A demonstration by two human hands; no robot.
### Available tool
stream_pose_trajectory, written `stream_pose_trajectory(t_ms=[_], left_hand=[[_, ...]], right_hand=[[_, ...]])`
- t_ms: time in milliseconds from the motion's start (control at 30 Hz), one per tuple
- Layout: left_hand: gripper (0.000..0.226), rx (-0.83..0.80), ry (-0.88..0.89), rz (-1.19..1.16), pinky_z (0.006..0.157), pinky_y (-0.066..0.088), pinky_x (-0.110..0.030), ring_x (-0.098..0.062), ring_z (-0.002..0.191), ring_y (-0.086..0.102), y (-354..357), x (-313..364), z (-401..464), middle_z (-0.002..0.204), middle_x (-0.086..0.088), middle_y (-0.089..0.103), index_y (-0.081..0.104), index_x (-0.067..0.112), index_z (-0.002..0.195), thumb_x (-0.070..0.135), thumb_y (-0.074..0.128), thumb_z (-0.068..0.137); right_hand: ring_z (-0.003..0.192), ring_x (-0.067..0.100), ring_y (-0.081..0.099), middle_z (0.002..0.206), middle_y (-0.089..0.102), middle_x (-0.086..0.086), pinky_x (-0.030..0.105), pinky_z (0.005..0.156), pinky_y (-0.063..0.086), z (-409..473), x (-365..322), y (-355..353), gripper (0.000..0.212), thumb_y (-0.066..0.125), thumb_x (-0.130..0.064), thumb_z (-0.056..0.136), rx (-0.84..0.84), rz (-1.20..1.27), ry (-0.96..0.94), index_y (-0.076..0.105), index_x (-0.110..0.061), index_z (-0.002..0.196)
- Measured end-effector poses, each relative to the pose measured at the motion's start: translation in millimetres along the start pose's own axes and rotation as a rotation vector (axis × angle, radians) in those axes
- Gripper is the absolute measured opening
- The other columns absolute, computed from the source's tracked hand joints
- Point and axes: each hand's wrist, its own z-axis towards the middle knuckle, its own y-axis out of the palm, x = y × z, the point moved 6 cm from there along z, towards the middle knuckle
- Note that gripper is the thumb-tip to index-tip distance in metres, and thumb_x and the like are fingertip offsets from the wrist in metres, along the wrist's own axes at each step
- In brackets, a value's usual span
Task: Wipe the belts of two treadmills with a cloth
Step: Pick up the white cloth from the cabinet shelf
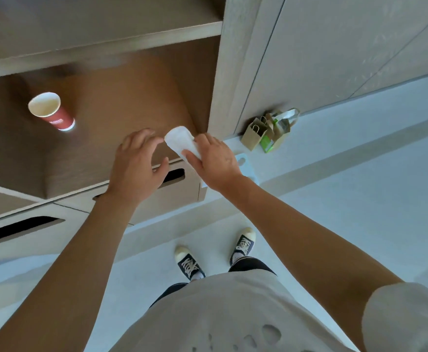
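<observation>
A white folded cloth (179,139) is pinched between the thumb and fingers of my right hand (214,161), above the right end of a brown wooden counter (121,118). My left hand (138,163) hovers just left of the cloth with its fingers spread and loosely bent, holding nothing. No treadmill is in view.
A red paper cup (52,111) stands on the counter at the left. Dark slots (173,176) open in the counter's front panel. Paper bags (268,130) sit on the pale floor by a grey wall panel (334,59). A shelf (101,44) overhangs the counter.
</observation>
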Motion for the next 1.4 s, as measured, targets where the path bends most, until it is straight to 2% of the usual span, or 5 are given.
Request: stream_pose_trajectory(t_ms=[400, 533, 800, 1067, 1400], left_hand=[[0.042, -0.055, 0.190, -0.055, 0.103, 0.045, -0.048, -0.034, 0.120, 0.053, 35, 104, 26, 0.142, -0.007, 0.057, 0.065, 0.013, 0.125, 0.037, 0.056, 0.091], [0.051, -0.120, 0.247, -0.059, 0.106, 0.044, -0.048, -0.035, 0.129, 0.050, 54, 160, 30, 0.143, -0.011, 0.056, 0.062, 0.009, 0.131, 0.040, 0.053, 0.093], [0.057, -0.184, 0.417, -0.041, 0.108, 0.045, -0.052, -0.035, 0.133, 0.048, 93, 286, 47, 0.143, -0.014, 0.056, 0.060, 0.009, 0.137, 0.042, 0.052, 0.092], [0.053, -0.192, 0.567, -0.060, 0.106, 0.044, -0.048, -0.032, 0.130, 0.049, 124, 393, 51, 0.144, -0.007, 0.055, 0.060, 0.012, 0.136, 0.039, 0.054, 0.091], [0.045, -0.250, 0.815, -0.146, 0.106, 0.045, -0.046, -0.032, 0.122, 0.052, 174, 509, 65, 0.139, -0.007, 0.058, 0.063, 0.010, 0.130, 0.031, 0.062, 0.089]], right_hand=[[0.091, 0.029, 0.060, 0.107, 0.062, 0.008, 0.039, 0.078, 0.045, -66, 92, -60, 0.043, 0.050, -0.048, 0.104, 0.135, 0.072, 0.234, 0.057, -0.008, 0.116], [0.089, 0.027, 0.060, 0.108, 0.062, 0.007, 0.034, 0.076, 0.040, -97, 135, -87, 0.042, 0.049, -0.048, 0.104, 0.174, 0.077, 0.301, 0.057, -0.009, 0.116], [0.089, 0.026, 0.061, 0.107, 0.063, 0.006, 0.040, 0.077, 0.049, -175, 234, -153, 0.045, 0.047, -0.051, 0.104, 0.319, 0.061, 0.505, 0.057, -0.010, 0.118], [0.085, 0.024, 0.055, 0.108, 0.061, 0.007, 0.031, 0.073, 0.032, -258, 312, -204, 0.044, 0.049, -0.048, 0.104, 0.439, 0.061, 0.677, 0.057, -0.008, 0.119], [0.080, 0.030, 0.057, 0.097, 0.058, 0.005, 0.034, 0.070, 0.035, -360, 383, -236, 0.038, 0.050, -0.046, 0.103, 0.594, 0.050, 0.949, 0.055, -0.008, 0.105]])
